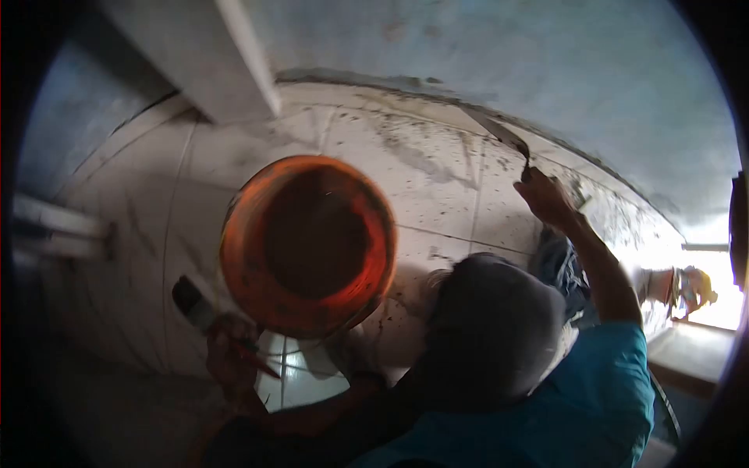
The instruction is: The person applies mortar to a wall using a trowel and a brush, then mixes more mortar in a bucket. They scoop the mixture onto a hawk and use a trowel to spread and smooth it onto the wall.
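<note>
My right hand (544, 199) is closed on the handle of a trowel (499, 131), its slim metal blade pointing up-left along the foot of the wall. In my left hand (232, 351), at the lower left, is a paintbrush with dark bristles (187, 295) and a red handle. Just beside that hand stands an orange bucket (384, 234) with a dark greyish mix (316, 234) inside. A teal sleeve (605, 374) and a dark grey rounded cloth shape (499, 327) cover the lower middle.
Pale floor tiles (421, 195) carry dark splatters, thickest near the wall. A bluish wall (499, 54) runs across the top, with a pale post (195, 54) at upper left. White bars (62, 226) stand at far left. Several objects (686, 288) sit by a bright opening at right.
</note>
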Tool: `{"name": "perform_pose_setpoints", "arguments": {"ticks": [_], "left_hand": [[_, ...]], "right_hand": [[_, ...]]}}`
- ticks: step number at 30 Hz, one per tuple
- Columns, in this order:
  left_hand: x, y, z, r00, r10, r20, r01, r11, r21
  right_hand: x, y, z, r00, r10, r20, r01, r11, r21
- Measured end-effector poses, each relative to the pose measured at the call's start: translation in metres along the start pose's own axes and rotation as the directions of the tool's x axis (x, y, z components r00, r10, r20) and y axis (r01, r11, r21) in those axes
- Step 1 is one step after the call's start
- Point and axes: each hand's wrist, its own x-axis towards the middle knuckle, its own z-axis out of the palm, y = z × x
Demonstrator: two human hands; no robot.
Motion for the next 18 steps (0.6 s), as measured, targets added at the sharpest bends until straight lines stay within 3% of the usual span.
{"name": "perform_pose_setpoints", "arguments": {"ticks": [3, 5, 6, 7, 9, 10, 11, 12, 13, 15, 16, 17, 18], "left_hand": [[-0.003, 0.009, 0.001, 0.999, -0.019, -0.029, 0.018, 0.999, -0.035], [-0.001, 0.022, 0.021, 0.985, -0.113, -0.133, 0.126, 0.987, 0.098], [-0.002, 0.027, 0.020, 0.985, -0.098, -0.143, 0.114, 0.988, 0.103], [-0.004, 0.032, 0.019, 0.974, -0.098, -0.206, 0.137, 0.974, 0.182], [-0.009, 0.037, 0.015, 0.958, -0.080, -0.275, 0.153, 0.955, 0.253], [-0.011, 0.041, 0.011, 0.955, -0.012, -0.296, 0.152, 0.876, 0.457], [-0.013, 0.045, 0.007, 0.951, 0.057, -0.305, 0.160, 0.752, 0.639], [-0.014, 0.050, 0.014, 0.948, 0.067, -0.312, 0.157, 0.752, 0.640], [-0.016, 0.058, 0.029, 0.949, 0.094, -0.299, 0.132, 0.745, 0.654], [-0.011, 0.067, 0.046, 0.948, 0.131, -0.290, 0.101, 0.740, 0.665], [-0.007, 0.066, 0.052, 0.964, -0.017, -0.266, 0.160, 0.835, 0.527], [-0.001, 0.064, 0.056, 0.964, -0.163, -0.208, 0.232, 0.898, 0.373], [0.008, 0.061, 0.054, 0.948, -0.299, -0.112, 0.318, 0.911, 0.263]], "right_hand": [[-0.040, -0.099, -0.043, 0.958, -0.173, 0.230, 0.078, 0.926, 0.370], [-0.041, -0.144, -0.056, 0.820, -0.385, 0.424, 0.185, 0.879, 0.441], [-0.044, -0.171, -0.059, 0.754, -0.483, 0.446, 0.257, 0.841, 0.476], [-0.037, -0.201, -0.068, 0.633, -0.451, 0.629, 0.270, 0.891, 0.366], [-0.014, -0.238, -0.039, 0.472, -0.390, 0.791, 0.335, 0.909, 0.248], [-0.004, -0.260, -0.027, 0.429, -0.334, 0.839, 0.440, 0.889, 0.129], [0.005, -0.271, -0.013, 0.413, -0.460, 0.786, 0.665, 0.742, 0.085], [0.009, -0.281, -0.003, 0.359, -0.577, 0.733, 0.838, 0.546, 0.019], [0.006, -0.293, -0.001, 0.352, -0.583, 0.733, 0.844, 0.536, 0.021], [-0.002, -0.320, 0.003, 0.367, -0.747, 0.555, 0.930, 0.316, -0.190], [-0.013, -0.327, 0.013, 0.193, -0.956, 0.219, 0.981, 0.188, -0.043], [-0.028, -0.331, 0.023, 0.018, -0.986, -0.166, 0.999, 0.011, 0.043], [-0.038, -0.339, 0.026, -0.035, -0.989, -0.142, 0.998, -0.041, 0.041]]}}
